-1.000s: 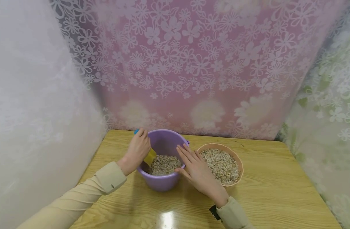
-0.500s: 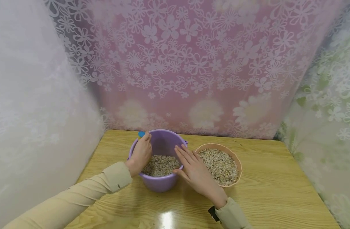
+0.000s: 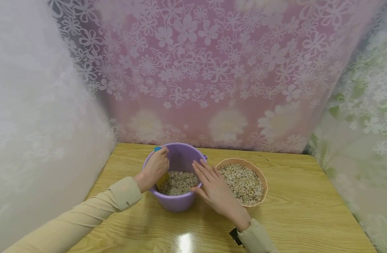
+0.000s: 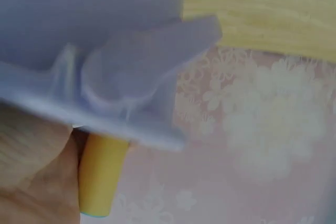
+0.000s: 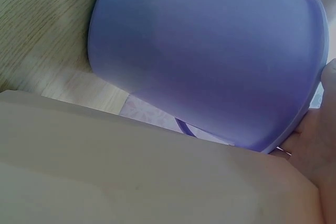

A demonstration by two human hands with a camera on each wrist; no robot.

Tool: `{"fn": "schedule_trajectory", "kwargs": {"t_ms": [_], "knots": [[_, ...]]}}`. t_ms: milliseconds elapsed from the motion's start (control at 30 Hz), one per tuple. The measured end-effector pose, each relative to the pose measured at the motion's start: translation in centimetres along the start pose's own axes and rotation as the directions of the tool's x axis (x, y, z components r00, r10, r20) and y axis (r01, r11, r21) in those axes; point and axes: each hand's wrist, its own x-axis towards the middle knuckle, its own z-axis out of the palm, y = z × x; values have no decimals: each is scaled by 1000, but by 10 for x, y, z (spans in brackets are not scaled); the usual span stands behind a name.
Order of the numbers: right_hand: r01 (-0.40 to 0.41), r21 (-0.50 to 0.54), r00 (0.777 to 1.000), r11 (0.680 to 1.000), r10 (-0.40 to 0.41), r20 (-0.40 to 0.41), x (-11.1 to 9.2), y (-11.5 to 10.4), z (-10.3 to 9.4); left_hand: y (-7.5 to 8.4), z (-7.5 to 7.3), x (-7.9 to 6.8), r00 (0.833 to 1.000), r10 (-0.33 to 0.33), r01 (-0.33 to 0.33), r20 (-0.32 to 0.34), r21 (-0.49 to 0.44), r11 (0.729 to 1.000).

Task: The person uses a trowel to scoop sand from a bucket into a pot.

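My left hand grips a yellow scoop over the left side of a purple bucket. The scoop's blue end sticks up past the fist, and its blade is down in the small pale grains, partly hidden by the hand. The yellow handle shows below the bucket rim in the left wrist view. My right hand rests on the bucket's right rim, fingers straight and thumb at the near side. That wrist's camera shows the bucket wall close up.
Just right of the bucket stands an orange bowl with a wavy rim, filled with similar grains. Both containers stand on a wooden table. A floral curtain hangs behind the table, with pale curtains at both sides.
My left hand has shifted right and into the bucket, taking the scoop from the left wall down to the grains. My right hand stays on the rim.
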Motion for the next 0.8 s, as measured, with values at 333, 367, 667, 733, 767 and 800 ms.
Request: {"fn": "schedule_trajectory", "kwargs": {"t_ms": [333, 367, 667, 733, 767, 800], "knots": [[-10, -24, 1000, 1000, 10, -5, -1, 0, -1, -2, 13, 2, 1000, -12, 11, -7, -127, 992], [-10, -24, 1000, 1000, 10, -5, -1, 0, -1, -2, 13, 3, 1000, -11, 10, -7, -128, 992], [-6, 7, 1000, 1000, 6, -16, -1, -2, 0, 5, 12, 1, 1000, -7, 5, -12, -199, 980], [-11, 3, 1000, 1000, 11, -7, -1, -2, 1, 8, 12, 0, 1000, -10, 9, -3, -222, 975], [-13, -1, 1000, 1000, 13, -3, -2, -2, 1, 9, 12, 0, 1000, -15, 17, 10, -234, 972], [-14, -5, 1000, 1000, 14, 2, -2, -2, 1, 10, 12, 1, 1000, -25, 29, 16, -249, 968]]}}
